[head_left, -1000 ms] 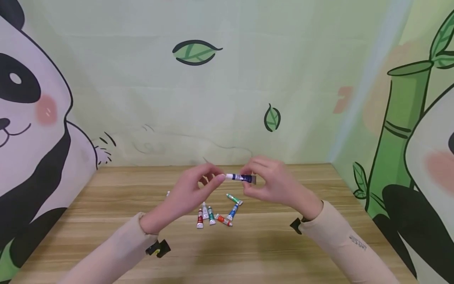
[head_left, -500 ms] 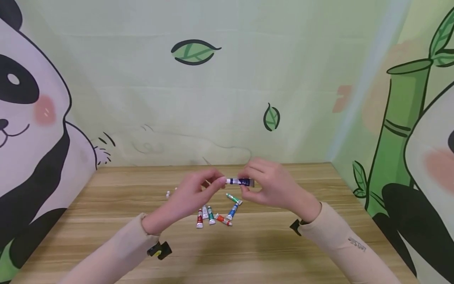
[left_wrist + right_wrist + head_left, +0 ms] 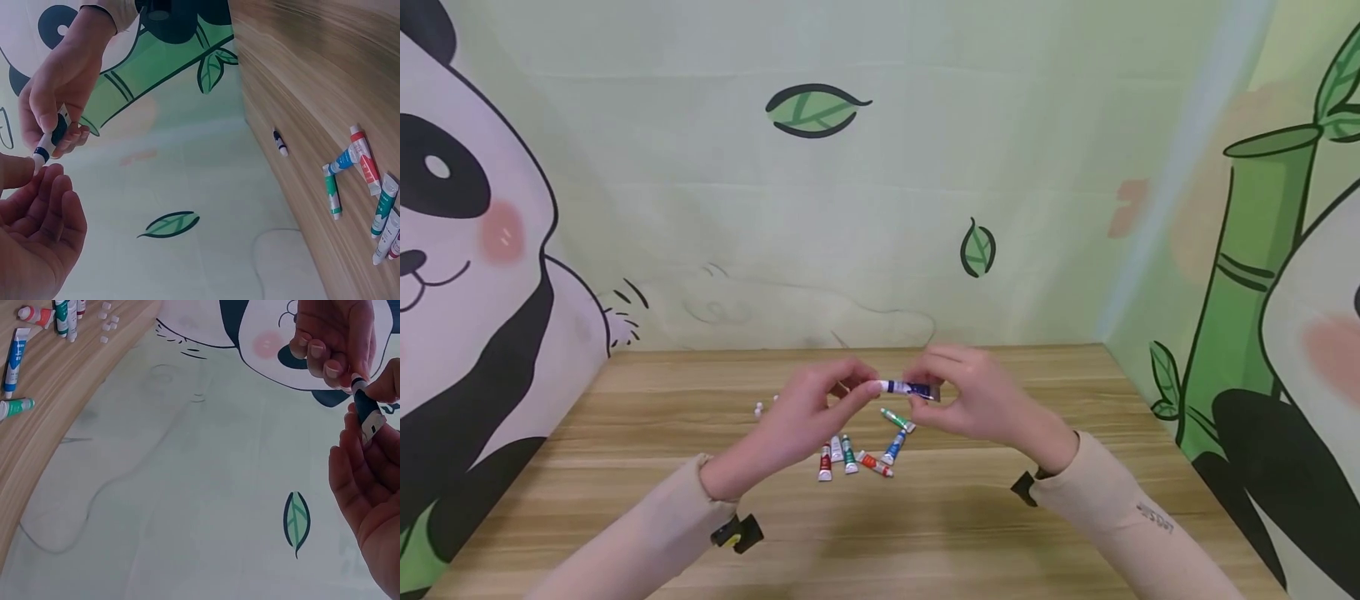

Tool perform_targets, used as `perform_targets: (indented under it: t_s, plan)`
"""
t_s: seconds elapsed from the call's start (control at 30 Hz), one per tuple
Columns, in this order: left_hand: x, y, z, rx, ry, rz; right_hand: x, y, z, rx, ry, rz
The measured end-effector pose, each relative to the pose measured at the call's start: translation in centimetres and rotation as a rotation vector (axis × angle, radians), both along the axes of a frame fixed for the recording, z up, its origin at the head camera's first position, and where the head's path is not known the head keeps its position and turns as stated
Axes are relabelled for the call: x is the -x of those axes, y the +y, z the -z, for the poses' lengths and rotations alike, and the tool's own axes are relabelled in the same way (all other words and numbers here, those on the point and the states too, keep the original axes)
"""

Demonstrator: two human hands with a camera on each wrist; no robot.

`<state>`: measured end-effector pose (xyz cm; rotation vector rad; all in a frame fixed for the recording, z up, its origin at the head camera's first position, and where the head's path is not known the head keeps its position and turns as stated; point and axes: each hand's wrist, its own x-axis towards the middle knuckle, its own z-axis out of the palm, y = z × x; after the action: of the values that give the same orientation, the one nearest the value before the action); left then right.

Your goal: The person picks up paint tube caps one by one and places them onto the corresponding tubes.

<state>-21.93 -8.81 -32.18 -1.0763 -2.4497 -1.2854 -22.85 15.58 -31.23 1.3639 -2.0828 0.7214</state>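
Both hands hold one small dark-blue paint tube (image 3: 898, 387) lengthwise between them above the table. My left hand (image 3: 812, 410) pinches its white cap end between thumb and fingers. The tube's body is in my right hand (image 3: 977, 398), pinched near the flat crimped end. In the left wrist view the tube (image 3: 42, 153) shows a white shoulder and a dark band, its cap partly behind the left thumb. Several other paint tubes lie below on the wooden table: dark red (image 3: 825, 463), white (image 3: 837, 448), teal (image 3: 849, 455), orange-red (image 3: 876, 464), blue (image 3: 893, 447) and green (image 3: 897, 419).
Several small white caps (image 3: 107, 326) lie on the table, left of the tubes in the head view. Another dark-and-white tube (image 3: 280, 142) rests farther back in the left wrist view. A printed panda backdrop (image 3: 880, 183) stands behind the wooden table (image 3: 895, 542).
Both hands have lowered slightly with the paint tube. The left hand stays at its cap end and the right hand on its body; the tubes on the table have not moved.
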Motion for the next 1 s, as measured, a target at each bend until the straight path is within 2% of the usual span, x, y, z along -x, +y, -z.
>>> perform_targets:
  t_s: [0.27, 0.67, 0.87, 1.0]
  plan:
    - [-0.3, 0.2, -0.1, -0.039, 0.034, 0.009, -0.2, 0.1, 0.2, 0.065, -0.144, -0.041]
    - [-0.5, 0.7, 0.3, -0.09, 0.113, -0.004, -0.4, 0.1, 0.6, 0.145, -0.315, 0.002]
    - [-0.3, 0.7, 0.6, -0.097, 0.21, -0.001, -0.6, -0.1, 0.6, 0.197, -0.49, 0.052]
    - [0.0, 0.7, 1.0, -0.072, 0.311, 0.002, -0.6, -0.2, 0.8, 0.22, -0.669, 0.079]
